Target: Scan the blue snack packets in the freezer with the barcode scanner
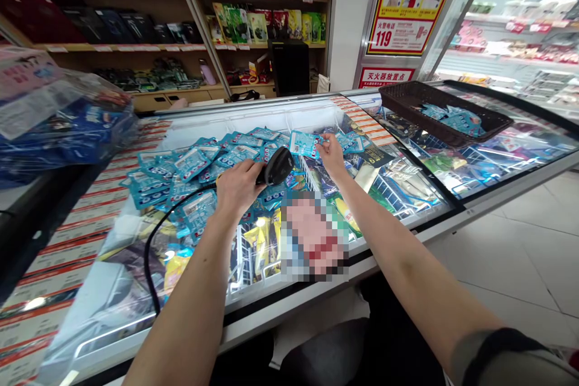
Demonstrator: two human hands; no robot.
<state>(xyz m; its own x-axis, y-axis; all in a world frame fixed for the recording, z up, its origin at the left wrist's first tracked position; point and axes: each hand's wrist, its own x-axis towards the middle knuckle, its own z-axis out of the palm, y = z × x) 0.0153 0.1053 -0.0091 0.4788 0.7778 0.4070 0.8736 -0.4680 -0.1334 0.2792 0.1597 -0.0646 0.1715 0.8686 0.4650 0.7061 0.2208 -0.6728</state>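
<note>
My left hand (239,189) is wrapped round the handle of a black barcode scanner (279,166), whose cable runs down to the left. The scanner's head points right, towards a light-blue packet (304,144). That packet is pinched at its right edge by the fingers of my right hand (332,155), with its printed face showing. Many similar blue packets (197,161) lie heaped on the glass top of the freezer (122,241), left of and behind the scanner. A few more packets (353,142) lie just right of my right hand.
A dark brown basket (398,96) holding several blue packets stands at the back right. A plastic-wrapped bundle (58,114) sits at the left. Price labels line the glass. Stocked shelves (199,48) stand behind, and a blurred patch covers the front middle.
</note>
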